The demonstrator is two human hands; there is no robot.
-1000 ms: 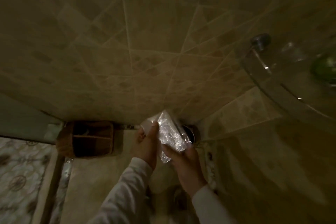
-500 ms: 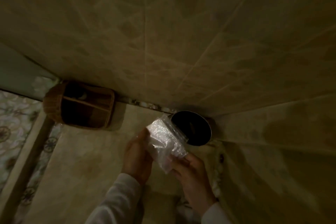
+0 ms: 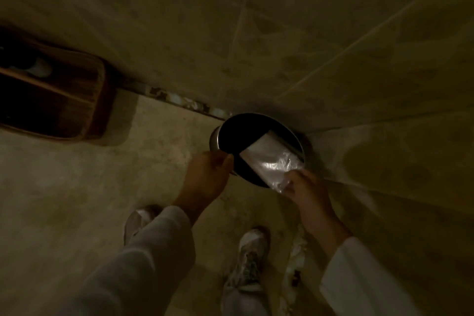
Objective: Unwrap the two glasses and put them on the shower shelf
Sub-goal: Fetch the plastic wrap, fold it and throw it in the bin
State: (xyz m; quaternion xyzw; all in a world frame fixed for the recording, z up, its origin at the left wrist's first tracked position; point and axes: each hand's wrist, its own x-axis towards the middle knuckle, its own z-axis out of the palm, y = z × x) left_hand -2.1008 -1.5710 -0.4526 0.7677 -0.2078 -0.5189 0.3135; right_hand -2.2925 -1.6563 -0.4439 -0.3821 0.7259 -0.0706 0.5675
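Observation:
My right hand [image 3: 305, 191] pinches a crumpled clear plastic wrapper [image 3: 272, 161]. The wrapper's far end reaches down into the dark mouth of a round metal bin [image 3: 218, 136] that stands in the corner of the tiled floor. My left hand [image 3: 207, 174] is at the bin's near left rim, fingers curled onto its edge. No glass and no shower shelf are in view.
A brown wicker basket [image 3: 53, 100] stands against the wall at the left. The tiled wall [image 3: 256, 33] rises right behind the bin. My two pale shoes [image 3: 139, 218] [image 3: 252, 251] stand on the beige floor just before it.
The view has tilted down and closer to the bin. My left hand let go of the wrapper and went to the bin's rim. My right hand moved the wrapper into the bin's mouth.

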